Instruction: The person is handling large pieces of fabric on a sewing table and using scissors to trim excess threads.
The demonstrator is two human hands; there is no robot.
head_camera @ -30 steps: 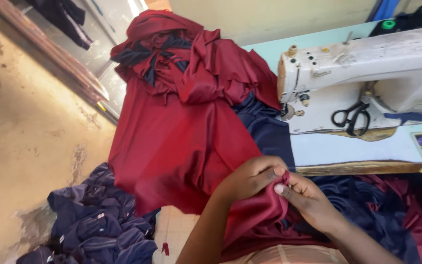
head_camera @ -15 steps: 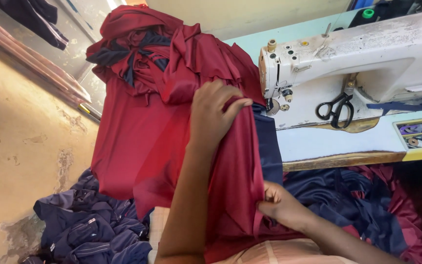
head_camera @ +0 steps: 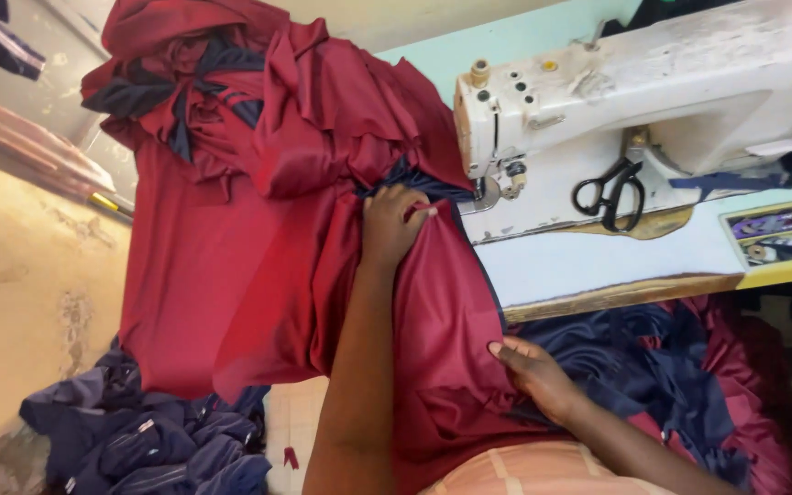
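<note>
Pinching the far end of the red cloth [head_camera: 323, 266], my left hand [head_camera: 394, 225] closes thumb and fingers on a fold just beside the needle end of the sewing machine [head_camera: 634, 110]. My right hand [head_camera: 533, 376] lies flat, fingers spread and not closed, pressing the near end of the same cloth below the table edge [head_camera: 616, 293].

Between the two hands the cloth runs as a long strip, its long axis pointing from my lap up toward the machine, with a dark navy edge [head_camera: 483, 266] along its right side. More red cloth is heaped on the table to the left and hangs over its side, navy bands [head_camera: 185, 101] folded into the top of the heap.

Black scissors [head_camera: 609, 188] rest on the machine bed, handles up. At the right of the table lies a flat rectangular card [head_camera: 781, 234], purple and dark with a yellow strip along its lower edge. Navy garments [head_camera: 139, 431] are piled on the floor at lower left, and navy and red cloth [head_camera: 671, 376] hangs under the table to the right.
</note>
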